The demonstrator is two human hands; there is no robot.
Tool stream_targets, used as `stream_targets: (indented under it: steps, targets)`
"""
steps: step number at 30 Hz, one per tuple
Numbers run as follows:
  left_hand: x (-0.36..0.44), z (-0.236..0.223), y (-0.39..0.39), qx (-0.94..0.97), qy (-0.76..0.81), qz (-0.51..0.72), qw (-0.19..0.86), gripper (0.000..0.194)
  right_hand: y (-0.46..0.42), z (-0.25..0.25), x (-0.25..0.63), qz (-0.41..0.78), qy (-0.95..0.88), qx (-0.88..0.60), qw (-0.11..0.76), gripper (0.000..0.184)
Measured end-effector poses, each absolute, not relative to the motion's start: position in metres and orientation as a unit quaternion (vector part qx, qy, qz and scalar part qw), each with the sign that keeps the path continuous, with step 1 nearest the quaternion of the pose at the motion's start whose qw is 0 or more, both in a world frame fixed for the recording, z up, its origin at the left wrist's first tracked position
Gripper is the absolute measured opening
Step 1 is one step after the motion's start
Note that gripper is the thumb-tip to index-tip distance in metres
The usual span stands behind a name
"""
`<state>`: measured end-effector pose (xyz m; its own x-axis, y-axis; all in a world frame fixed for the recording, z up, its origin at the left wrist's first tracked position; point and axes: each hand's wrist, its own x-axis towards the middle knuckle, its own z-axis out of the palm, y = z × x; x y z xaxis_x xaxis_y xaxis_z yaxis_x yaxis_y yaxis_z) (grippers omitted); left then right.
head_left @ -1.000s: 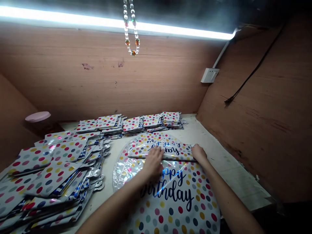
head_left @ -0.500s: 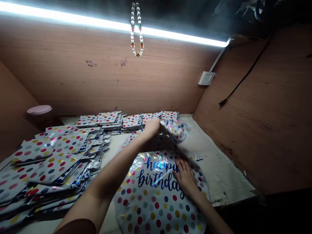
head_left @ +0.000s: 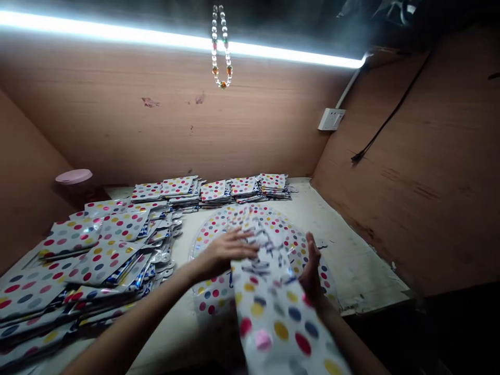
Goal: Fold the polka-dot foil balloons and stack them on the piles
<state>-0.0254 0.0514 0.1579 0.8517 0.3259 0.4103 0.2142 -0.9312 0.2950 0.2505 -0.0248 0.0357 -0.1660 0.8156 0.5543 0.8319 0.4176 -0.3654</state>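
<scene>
A foil balloon [head_left: 281, 328], white with coloured dots and dark blue lettering, lies folded into a long strip running from the middle of the table towards me, blurred by motion. My left hand [head_left: 230, 250] is at the strip's left edge, its fingers stretched over the foil. On the other side, my right hand [head_left: 312, 268] stands on edge with its fingers pointing up and away; its palm faces the strip. Whether the right palm touches the foil I cannot tell. Beneath the strip, flat round foil balloons [head_left: 211, 297] with the same dots lie on the table.
Folded dotted balloons [head_left: 117, 255] lie heaped at the left. Several small stacks [head_left: 213, 191] of them line the back wall. A pink-lidded container [head_left: 74, 177] stands at the far left. The white tabletop [head_left: 351, 265] ends at the right. A bead string [head_left: 222, 67] hangs overhead.
A folded strip lay crosswise under both hands; my left hand then lifted foil up and away while my right hand lay flat. Now a strip lies lengthwise between the hands.
</scene>
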Motion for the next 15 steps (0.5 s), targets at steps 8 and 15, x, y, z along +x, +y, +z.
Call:
stream_targets:
  steps: [8,15]
  targets:
    - [-0.050,0.028,-0.018,0.971,0.176,0.157,0.036,0.038,-0.058,0.017,0.212,0.009,-0.936,-0.254,0.242,0.034]
    - [-0.038,0.030,-0.032,0.768,0.514,0.258,0.284,0.025,-0.041,0.031,0.201,0.334,-0.729,-0.500,0.328,0.028]
